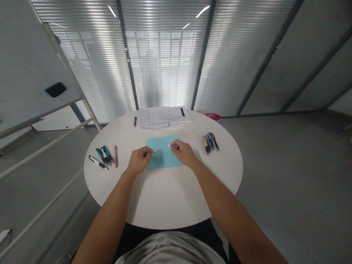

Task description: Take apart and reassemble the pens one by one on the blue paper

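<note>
Both my hands hover over a light blue mat (165,160) on a round white table (165,198). My left hand (139,160) is closed around one end of a thin pen part (158,150) that points to the right. My right hand (182,152) pinches a small white piece (170,146) close to the other end of that part. Whether the two pieces touch is too small to tell.
Several pens (102,156) and a pink pen (115,156) lie left of the mat. More pens (210,142) lie to the right. A stack of papers (162,117) with a black pen (135,121) sits at the far edge. A whiteboard stand (22,79) is on the left.
</note>
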Demonstrator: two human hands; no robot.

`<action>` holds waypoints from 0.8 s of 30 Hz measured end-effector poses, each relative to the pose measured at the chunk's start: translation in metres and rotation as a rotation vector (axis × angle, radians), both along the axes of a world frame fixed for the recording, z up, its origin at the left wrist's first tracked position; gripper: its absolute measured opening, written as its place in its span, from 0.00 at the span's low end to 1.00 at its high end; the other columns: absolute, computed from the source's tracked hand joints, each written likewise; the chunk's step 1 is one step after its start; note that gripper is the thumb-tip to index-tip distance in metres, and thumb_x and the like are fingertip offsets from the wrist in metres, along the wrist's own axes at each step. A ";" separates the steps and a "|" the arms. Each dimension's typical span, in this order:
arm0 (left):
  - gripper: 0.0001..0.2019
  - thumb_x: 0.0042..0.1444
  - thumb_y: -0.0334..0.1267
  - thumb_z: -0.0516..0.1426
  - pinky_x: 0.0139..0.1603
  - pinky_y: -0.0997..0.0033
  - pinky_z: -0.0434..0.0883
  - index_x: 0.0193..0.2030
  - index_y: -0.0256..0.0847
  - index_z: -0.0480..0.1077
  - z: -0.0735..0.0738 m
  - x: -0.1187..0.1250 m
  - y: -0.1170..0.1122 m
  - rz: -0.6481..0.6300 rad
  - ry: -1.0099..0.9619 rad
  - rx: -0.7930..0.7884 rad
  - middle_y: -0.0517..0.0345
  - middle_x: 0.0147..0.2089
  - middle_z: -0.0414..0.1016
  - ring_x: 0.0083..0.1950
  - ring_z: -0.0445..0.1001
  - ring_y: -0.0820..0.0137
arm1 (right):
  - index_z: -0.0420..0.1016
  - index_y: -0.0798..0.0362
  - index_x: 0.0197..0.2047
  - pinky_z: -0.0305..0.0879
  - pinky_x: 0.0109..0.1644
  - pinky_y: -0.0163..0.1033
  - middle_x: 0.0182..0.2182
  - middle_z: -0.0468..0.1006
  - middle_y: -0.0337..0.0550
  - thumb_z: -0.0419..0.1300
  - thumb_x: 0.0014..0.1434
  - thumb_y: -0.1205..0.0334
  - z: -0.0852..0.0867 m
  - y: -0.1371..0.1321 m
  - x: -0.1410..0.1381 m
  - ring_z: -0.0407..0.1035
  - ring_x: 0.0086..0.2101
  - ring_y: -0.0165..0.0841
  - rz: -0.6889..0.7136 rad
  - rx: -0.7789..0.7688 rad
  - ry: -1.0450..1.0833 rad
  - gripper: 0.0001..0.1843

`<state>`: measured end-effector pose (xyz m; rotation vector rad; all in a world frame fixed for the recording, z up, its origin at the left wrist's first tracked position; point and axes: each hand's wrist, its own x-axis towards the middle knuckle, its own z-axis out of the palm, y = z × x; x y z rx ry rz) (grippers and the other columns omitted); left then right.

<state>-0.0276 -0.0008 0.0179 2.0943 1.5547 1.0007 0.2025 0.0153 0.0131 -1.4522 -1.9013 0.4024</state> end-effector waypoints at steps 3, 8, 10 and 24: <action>0.13 0.53 0.37 0.52 0.36 0.71 0.66 0.39 0.45 0.77 0.004 0.013 -0.008 -0.156 0.276 -0.077 0.59 0.29 0.76 0.32 0.73 0.68 | 0.76 0.50 0.37 0.55 0.32 0.32 0.24 0.75 0.35 0.54 0.59 0.61 0.005 -0.007 -0.007 0.65 0.26 0.28 0.157 -0.058 -0.103 0.09; 0.13 0.54 0.38 0.52 0.39 0.68 0.67 0.44 0.47 0.75 0.011 0.025 -0.016 -0.133 0.479 -0.153 0.57 0.34 0.78 0.38 0.76 0.64 | 0.77 0.51 0.35 0.52 0.31 0.32 0.26 0.77 0.38 0.55 0.59 0.60 0.010 -0.010 -0.015 0.66 0.27 0.29 0.205 -0.115 -0.260 0.10; 0.13 0.55 0.39 0.52 0.38 0.69 0.66 0.44 0.47 0.74 0.011 0.025 -0.016 -0.126 0.466 -0.160 0.58 0.33 0.77 0.37 0.75 0.65 | 0.78 0.51 0.35 0.52 0.31 0.32 0.27 0.77 0.38 0.55 0.60 0.59 0.010 -0.010 -0.015 0.67 0.28 0.29 0.199 -0.129 -0.267 0.10; 0.11 0.55 0.40 0.52 0.33 0.72 0.63 0.39 0.47 0.75 0.008 0.022 -0.013 -0.140 0.367 -0.180 0.61 0.31 0.77 0.33 0.73 0.69 | 0.77 0.50 0.36 0.52 0.31 0.32 0.29 0.77 0.38 0.55 0.60 0.59 0.014 -0.013 -0.015 0.67 0.28 0.29 0.184 -0.170 -0.253 0.10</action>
